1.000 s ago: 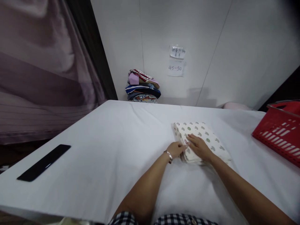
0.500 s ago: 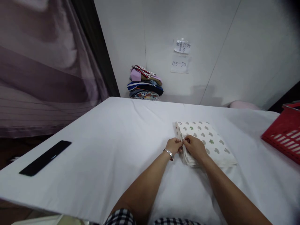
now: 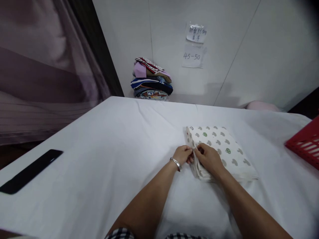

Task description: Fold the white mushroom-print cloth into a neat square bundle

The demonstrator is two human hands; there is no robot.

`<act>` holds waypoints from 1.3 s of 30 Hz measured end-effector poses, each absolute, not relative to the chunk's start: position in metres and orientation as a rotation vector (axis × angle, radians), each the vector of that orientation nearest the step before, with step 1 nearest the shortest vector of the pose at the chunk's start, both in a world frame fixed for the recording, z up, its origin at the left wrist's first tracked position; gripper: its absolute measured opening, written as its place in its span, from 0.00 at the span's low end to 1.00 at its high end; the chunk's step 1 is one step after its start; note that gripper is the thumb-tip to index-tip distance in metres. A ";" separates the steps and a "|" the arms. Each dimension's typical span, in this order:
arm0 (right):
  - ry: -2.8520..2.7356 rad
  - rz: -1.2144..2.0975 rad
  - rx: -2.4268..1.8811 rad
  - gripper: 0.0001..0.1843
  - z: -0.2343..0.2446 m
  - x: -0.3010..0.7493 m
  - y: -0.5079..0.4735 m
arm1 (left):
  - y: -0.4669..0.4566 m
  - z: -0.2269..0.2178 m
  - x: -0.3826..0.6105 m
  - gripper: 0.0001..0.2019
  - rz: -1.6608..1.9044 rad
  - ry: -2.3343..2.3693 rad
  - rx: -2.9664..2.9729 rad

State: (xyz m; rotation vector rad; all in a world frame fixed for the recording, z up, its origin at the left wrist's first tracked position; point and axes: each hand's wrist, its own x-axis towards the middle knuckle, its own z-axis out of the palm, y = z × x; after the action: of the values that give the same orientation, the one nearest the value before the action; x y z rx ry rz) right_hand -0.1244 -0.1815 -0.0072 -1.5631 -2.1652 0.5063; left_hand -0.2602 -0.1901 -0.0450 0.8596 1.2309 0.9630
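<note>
A folded white cloth with grey and green prints (image 3: 224, 149) lies on the white table (image 3: 124, 149) in front of me. My left hand (image 3: 183, 154), a silver bracelet on its wrist, pinches the cloth's near left edge. My right hand (image 3: 209, 159) rests on top of the cloth, its fingers also pinched on that same edge, touching the left hand's fingertips.
A red plastic basket (image 3: 305, 142) stands at the right edge. A flat black object (image 3: 27, 172) lies at the table's left. A stack of folded clothes (image 3: 151, 81) sits against the white wall, under paper notes (image 3: 194, 46). A pinkish curtain (image 3: 45, 66) hangs left.
My right hand has gone from lying flat on the cloth to pinching its left edge together with my left hand. The view has shifted slightly.
</note>
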 end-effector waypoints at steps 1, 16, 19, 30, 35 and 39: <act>-2.178 0.484 -1.586 0.12 -0.007 -0.126 -0.182 | -0.190 -0.045 -0.260 0.07 0.958 1.244 0.862; -2.010 0.714 -1.591 0.10 -0.010 -0.111 -0.173 | -0.191 -0.044 -0.259 0.06 0.931 1.293 0.889; -2.090 0.645 -1.593 0.09 -0.007 -0.113 -0.176 | -0.190 -0.046 -0.259 0.05 0.922 1.295 0.896; -2.313 0.458 -1.710 0.12 0.000 -0.126 -0.186 | -0.190 -0.044 -0.258 0.09 0.924 1.285 0.893; -2.324 0.487 -1.681 0.09 0.000 -0.125 -0.185 | -0.188 -0.048 -0.259 0.08 0.967 1.231 0.880; -2.290 0.582 -1.621 0.06 0.003 -0.121 -0.183 | -0.188 -0.048 -0.258 0.06 0.989 1.230 0.873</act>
State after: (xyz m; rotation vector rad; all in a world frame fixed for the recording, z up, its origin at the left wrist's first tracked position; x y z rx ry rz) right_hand -0.1209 -0.1834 0.0035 -1.6209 -2.2901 0.5820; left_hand -0.2579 -0.1884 -0.0485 0.8727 1.2300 0.9885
